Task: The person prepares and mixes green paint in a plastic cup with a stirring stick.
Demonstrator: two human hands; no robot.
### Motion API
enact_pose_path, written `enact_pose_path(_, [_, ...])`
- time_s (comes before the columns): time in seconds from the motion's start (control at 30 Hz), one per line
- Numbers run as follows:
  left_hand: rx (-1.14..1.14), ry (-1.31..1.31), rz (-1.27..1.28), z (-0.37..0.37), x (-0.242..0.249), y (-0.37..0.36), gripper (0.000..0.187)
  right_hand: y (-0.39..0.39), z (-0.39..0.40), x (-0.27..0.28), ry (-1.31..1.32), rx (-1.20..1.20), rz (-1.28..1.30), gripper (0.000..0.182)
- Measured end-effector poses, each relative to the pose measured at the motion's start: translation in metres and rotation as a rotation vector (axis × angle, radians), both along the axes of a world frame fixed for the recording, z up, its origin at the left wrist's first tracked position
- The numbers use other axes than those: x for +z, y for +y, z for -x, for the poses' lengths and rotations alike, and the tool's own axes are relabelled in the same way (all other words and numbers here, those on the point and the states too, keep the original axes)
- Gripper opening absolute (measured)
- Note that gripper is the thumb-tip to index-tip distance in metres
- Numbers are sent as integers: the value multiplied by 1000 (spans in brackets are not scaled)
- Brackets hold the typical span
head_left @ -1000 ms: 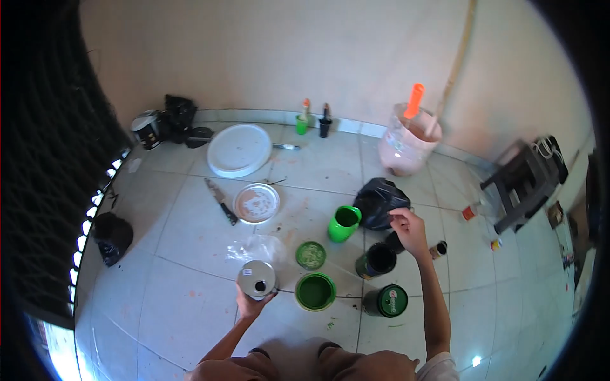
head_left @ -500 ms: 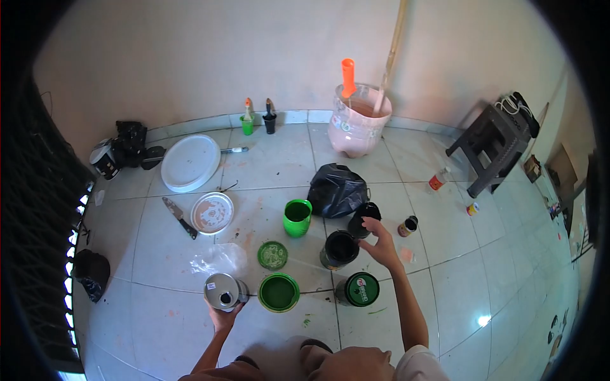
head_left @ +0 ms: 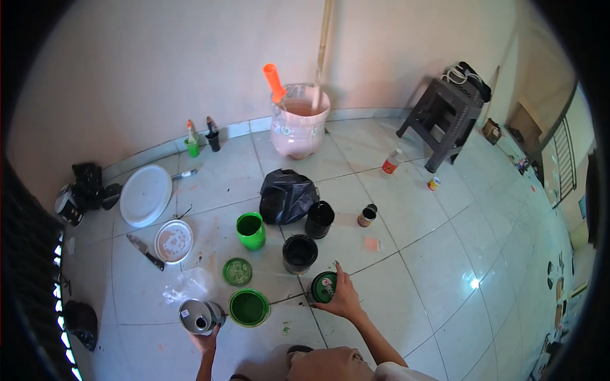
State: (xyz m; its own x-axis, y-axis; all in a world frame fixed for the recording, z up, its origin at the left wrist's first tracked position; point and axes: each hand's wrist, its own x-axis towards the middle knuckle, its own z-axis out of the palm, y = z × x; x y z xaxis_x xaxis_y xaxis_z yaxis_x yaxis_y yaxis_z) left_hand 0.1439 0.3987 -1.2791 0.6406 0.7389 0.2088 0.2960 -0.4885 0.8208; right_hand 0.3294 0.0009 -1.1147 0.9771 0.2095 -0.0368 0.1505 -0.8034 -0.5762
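At the lower left, my left hand [head_left: 205, 341] is closed round a grey metal can [head_left: 188, 322] with a small round opening in its top. My right hand [head_left: 344, 296] grips the side of a paint can with a green lid [head_left: 323, 287], fingers along its right edge. Between them stands an open can of green paint [head_left: 248, 308], close beside the metal can. Behind it lies a green-smeared lid [head_left: 237, 272]. An open can of black paint [head_left: 300, 254] stands behind the green-lidded can. Farther back are a black cup [head_left: 319, 220] and a bright green cup [head_left: 251, 230].
A black plastic bag [head_left: 287, 195] lies mid-floor. Beyond it stands a pink-filled tub [head_left: 298, 136] with an orange handle and a pole. A knife [head_left: 145, 253], a clear plastic bag [head_left: 189, 286] and a white lid [head_left: 146, 195] lie left. Right are a small jar [head_left: 366, 216], a bottle [head_left: 391, 163] and a stool [head_left: 445, 114].
My right hand has come from beside the black cup down to the green-lidded can and taken hold of it. My left hand still holds the metal can. The view has swung right.
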Motion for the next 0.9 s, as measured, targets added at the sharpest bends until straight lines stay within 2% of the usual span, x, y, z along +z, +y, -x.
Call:
enact_pose_path(0.1, [3,-19,122,1,-13,7,94,1,1,-1,-14,-7,-29,120])
enact_pose_path(0.13, [11,-19,58,1,-15,8,94,1,3,0,-16,11,-29,120])
enact_pose_path(0.33, [-34,-74,74,-1,-8,4,94,6,11,15,72,10,-95,117])
enact_pose_path(0.43, [-53,-90,82,-6,-15,4,95,7,5,19,-6,7,29,120])
enact_pose_path(0.5, [-50,-81,147,-1,-11,5,94,4,1,19,19,15,-48,121])
enact_pose_path(0.53, [-52,-140,97,2,-31,12,94,5,-2,18,40,34,-89,122])
enact_pose_path(0.57, [-38,-89,194,-4,8,-4,92,9,-4,19,11,43,-63,122])
enact_pose_path(0.6, [13,-26,95,-3,7,-4,92,13,-3,21,-22,49,-39,122])
enact_pose_path(0.63, [-28,-66,89,-3,-5,1,93,14,-3,21,-55,53,-15,122])
enact_pose_path(0.67, [-29,0,157,-10,35,-11,93,15,-6,17,-74,86,-34,122])
enact_pose_path(0.7, [-30,-83,92,-12,39,-15,91,14,-7,10,-92,117,-57,122])
enact_pose_path(0.73, [-35,-57,150,-14,56,-17,90,15,-8,5,-104,147,-78,123])
enact_pose_path(0.77, [-31,12,201,-12,50,-15,92,17,-7,6,-67,135,-75,123])
enact_pose_path(0.9, [-45,16,21,-14,57,-15,105,29,-4,7,-8,114,-62,123])
